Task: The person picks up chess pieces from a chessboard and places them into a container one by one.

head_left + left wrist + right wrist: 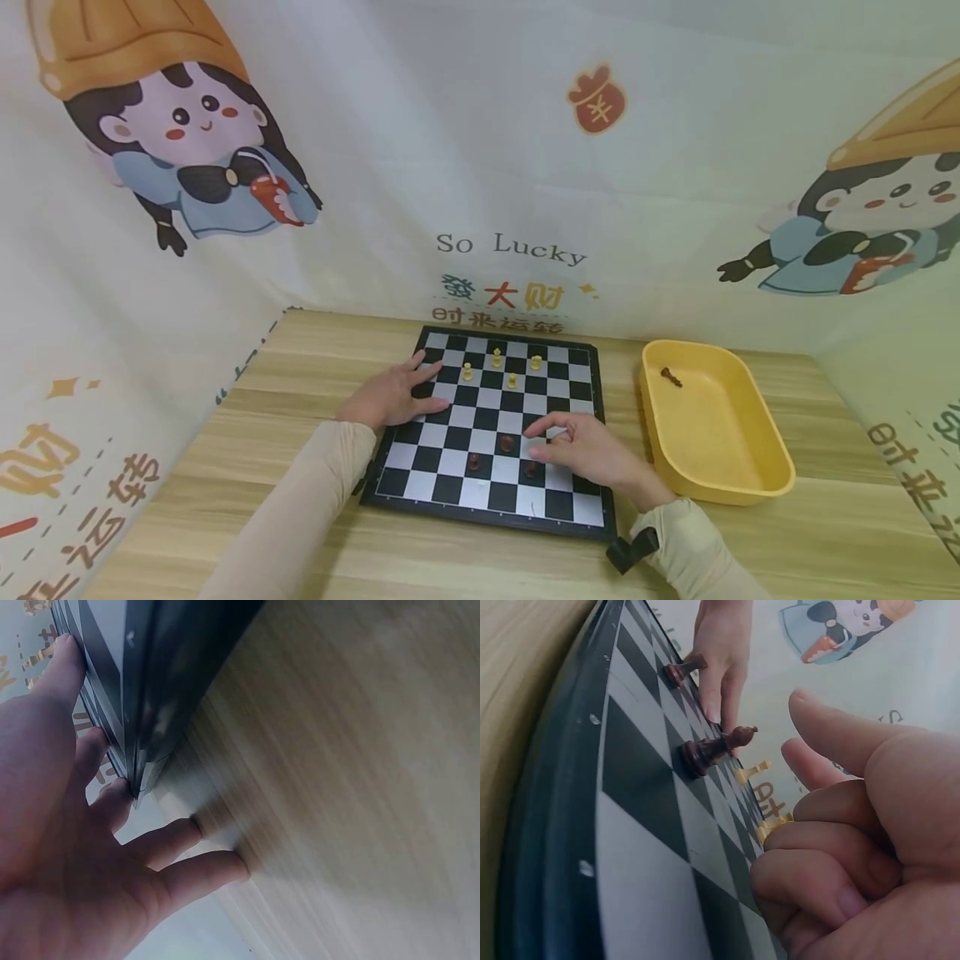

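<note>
A black-and-white chessboard [450,417] lies on the wooden table. My left hand [390,393] rests on its left edge, fingers spread, some over the rim and table [90,847]. Over the board's right side hovers my right hand [588,450]; its thumb and index finger are apart with nothing between them, the other fingers curled [840,840]. Close by stand a dark bishop [705,755], a dark pawn [474,461] and another dark piece [507,443], whose kind is unclear. Several pale yellow pieces [497,358] stand toward the far side.
Right of the board sits a yellow plastic tray [757,408] with one dark chess piece [671,377] lying on its side. A printed white cloth [390,167] hangs behind and around the wooden table [247,467].
</note>
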Available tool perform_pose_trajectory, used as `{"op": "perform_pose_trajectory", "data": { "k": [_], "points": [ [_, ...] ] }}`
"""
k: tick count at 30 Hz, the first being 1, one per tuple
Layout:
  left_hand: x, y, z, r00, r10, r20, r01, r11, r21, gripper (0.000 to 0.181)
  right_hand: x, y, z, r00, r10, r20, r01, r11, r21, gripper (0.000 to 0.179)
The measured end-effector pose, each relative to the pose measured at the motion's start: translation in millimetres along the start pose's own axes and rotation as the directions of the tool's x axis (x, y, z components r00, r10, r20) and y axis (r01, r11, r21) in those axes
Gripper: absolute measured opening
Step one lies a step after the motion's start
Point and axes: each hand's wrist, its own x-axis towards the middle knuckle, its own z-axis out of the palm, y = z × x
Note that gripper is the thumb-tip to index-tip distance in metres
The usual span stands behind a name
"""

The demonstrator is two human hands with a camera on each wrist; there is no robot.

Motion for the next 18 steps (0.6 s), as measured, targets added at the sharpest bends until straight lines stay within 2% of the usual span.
{"op": "perform_pose_trajectory", "data": {
  "k": [11, 18],
  "points": [
    [-0.4, -1.4, 0.6, 1.000, 0.005, 0.013, -0.006, 1.000, 0.017, 0.080, -2.0, 6.9, 8.4, 0.999, 0.038, -0.013, -0.037, 0.998, 0.041, 0.032],
    [0.1, -0.4, 0.9, 1.000, 0.008, 0.009, -0.008, 1.000, 0.017, 0.080, -0.6, 9.6, 9.7, 0.999, 0.031, 0.027, -0.032, 0.998, 0.052, 0.033]
  ]
}}
